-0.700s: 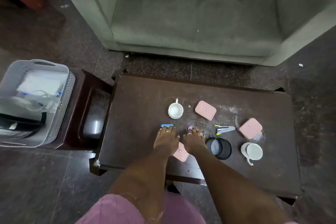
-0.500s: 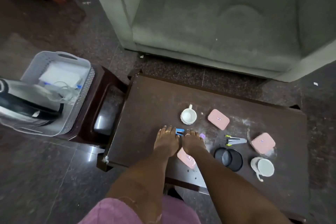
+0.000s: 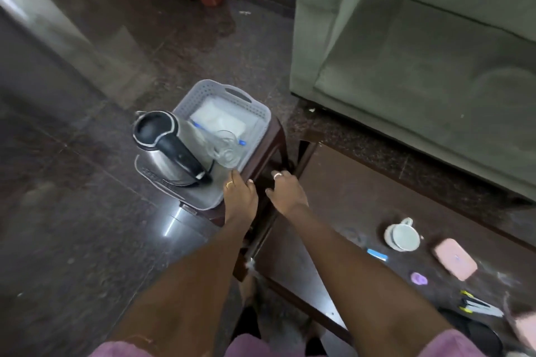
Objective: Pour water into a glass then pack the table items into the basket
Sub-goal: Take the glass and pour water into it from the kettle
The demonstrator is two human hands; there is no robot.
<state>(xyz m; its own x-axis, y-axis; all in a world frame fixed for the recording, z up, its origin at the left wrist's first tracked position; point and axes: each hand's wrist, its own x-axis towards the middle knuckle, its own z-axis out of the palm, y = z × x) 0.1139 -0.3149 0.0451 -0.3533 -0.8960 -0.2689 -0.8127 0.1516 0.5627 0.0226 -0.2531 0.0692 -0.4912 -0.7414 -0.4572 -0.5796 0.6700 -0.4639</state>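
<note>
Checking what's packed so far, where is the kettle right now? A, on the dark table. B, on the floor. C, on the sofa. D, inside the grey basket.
D: the kettle stands inside the grey basket, next to the glass.

A grey perforated plastic basket point(image 3: 208, 89), left of the dark wooden table point(image 3: 333, 197), holds a steel kettle point(image 3: 158, 130) and a clear glass point(image 3: 224, 145).
</note>
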